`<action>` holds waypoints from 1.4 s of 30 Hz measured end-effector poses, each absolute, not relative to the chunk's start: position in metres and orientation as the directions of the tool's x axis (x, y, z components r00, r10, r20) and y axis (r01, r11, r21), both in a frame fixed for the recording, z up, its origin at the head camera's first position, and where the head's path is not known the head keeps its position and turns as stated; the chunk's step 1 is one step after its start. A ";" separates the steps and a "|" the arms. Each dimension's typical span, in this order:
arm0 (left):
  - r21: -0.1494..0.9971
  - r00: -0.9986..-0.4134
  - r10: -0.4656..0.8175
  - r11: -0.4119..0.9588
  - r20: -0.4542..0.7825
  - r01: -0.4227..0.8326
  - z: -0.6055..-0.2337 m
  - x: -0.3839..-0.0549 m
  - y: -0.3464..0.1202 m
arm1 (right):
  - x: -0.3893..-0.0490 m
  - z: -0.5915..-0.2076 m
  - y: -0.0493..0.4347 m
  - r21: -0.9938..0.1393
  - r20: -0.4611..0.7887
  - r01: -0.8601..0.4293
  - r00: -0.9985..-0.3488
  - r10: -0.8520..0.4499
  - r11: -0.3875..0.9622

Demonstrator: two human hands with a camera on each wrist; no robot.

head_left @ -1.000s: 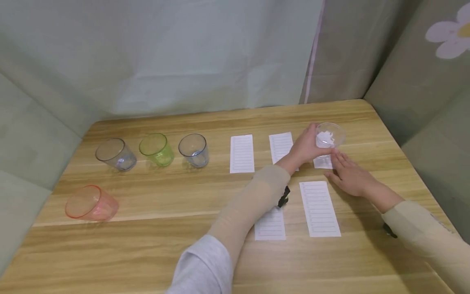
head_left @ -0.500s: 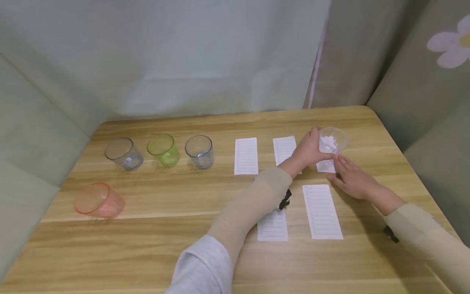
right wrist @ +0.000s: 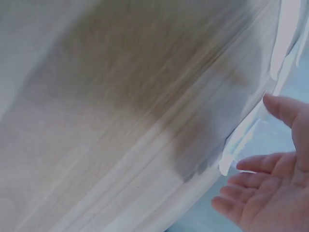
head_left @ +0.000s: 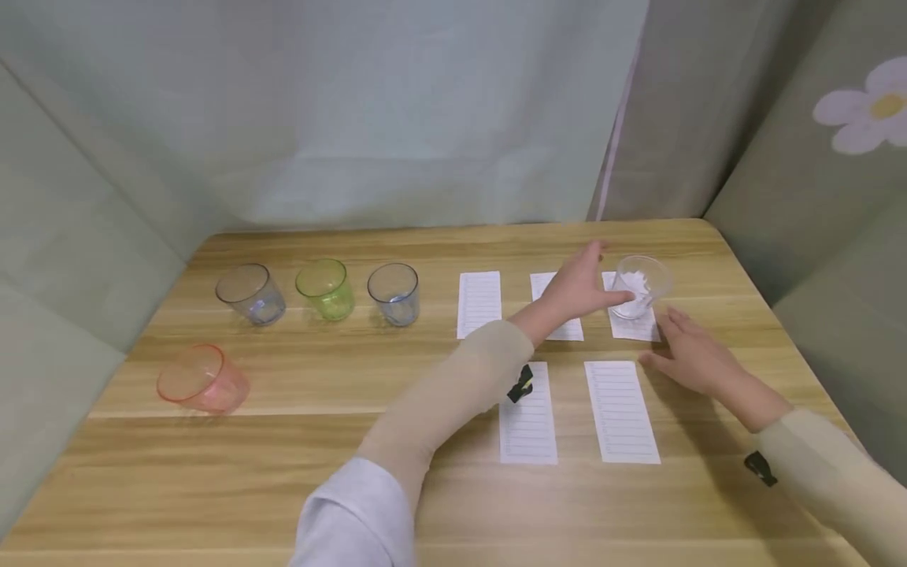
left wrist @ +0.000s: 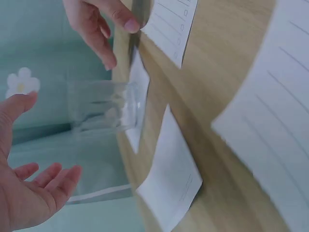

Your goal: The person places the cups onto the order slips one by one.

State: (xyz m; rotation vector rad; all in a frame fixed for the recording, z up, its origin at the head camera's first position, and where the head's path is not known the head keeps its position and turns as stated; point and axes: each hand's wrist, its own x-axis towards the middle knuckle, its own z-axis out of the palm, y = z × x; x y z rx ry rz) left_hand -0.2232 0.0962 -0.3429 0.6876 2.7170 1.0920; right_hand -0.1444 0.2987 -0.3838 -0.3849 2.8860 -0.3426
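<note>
A clear cup [head_left: 641,290] with white scraps inside stands upright on a lined paper sheet [head_left: 633,330] at the back right. My left hand [head_left: 575,291] is just left of it, thumb and fingers spread apart; in the left wrist view a gap shows between this hand [left wrist: 26,193] and the cup [left wrist: 104,108]. By the sheet's front right corner is my right hand [head_left: 689,353], fingers extended and holding nothing. The right wrist view shows that palm [right wrist: 277,188] bare. Part of another lined sheet [head_left: 569,329] is hidden beneath my left hand.
More lined sheets lie about: one at the back [head_left: 479,305], one partly under my left forearm [head_left: 530,429], one at front right [head_left: 622,413]. To the left stand a grey-blue glass [head_left: 262,303], a green glass [head_left: 329,301], a blue glass [head_left: 398,303] and a red glass [head_left: 221,387].
My left hand has let go of the clear cup and drawn left, leaving it on the sheet. The right hand has moved slightly away from the cup. The head view has tilted a little.
</note>
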 end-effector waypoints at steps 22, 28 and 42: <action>0.679 -0.851 0.508 0.579 0.133 0.452 -0.314 -0.216 0.012 | -0.137 -0.360 0.267 -0.308 0.021 -0.297 -0.952 -0.305 0.904; 0.659 -0.856 0.471 0.578 0.213 0.481 -0.310 -0.212 -0.012 | -0.138 -0.362 0.259 -0.280 0.078 -0.375 -0.927 -0.368 0.884; 0.674 -0.927 0.248 0.637 0.281 0.375 -0.318 -0.206 -0.082 | -0.149 -0.372 0.247 -0.276 -0.045 -0.386 -0.910 -0.413 0.880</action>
